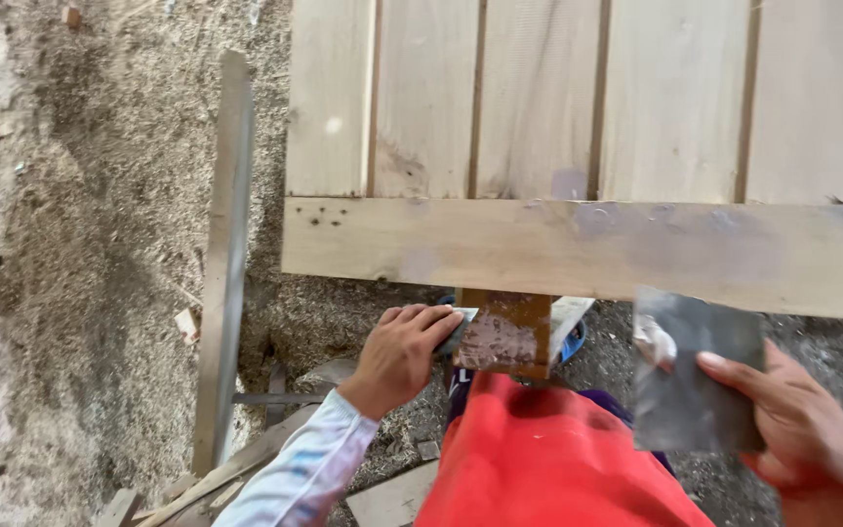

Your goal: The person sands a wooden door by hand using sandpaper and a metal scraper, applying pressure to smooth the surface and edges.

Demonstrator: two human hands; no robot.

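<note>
While left hand (400, 353) steadies, right hand (800, 429) holds scraper (685, 390).

A wooden panel (578, 176) of upright boards with a cross rail fills the upper right. Below the rail, a block (502, 337) sits at centre. The left hand (402, 353) lies left of the block; the right hand (792, 420), far right, holds a scraper blade (695, 376). A loose plank (224, 254) stands left of the panel on the sawdust floor (100, 244).
</note>
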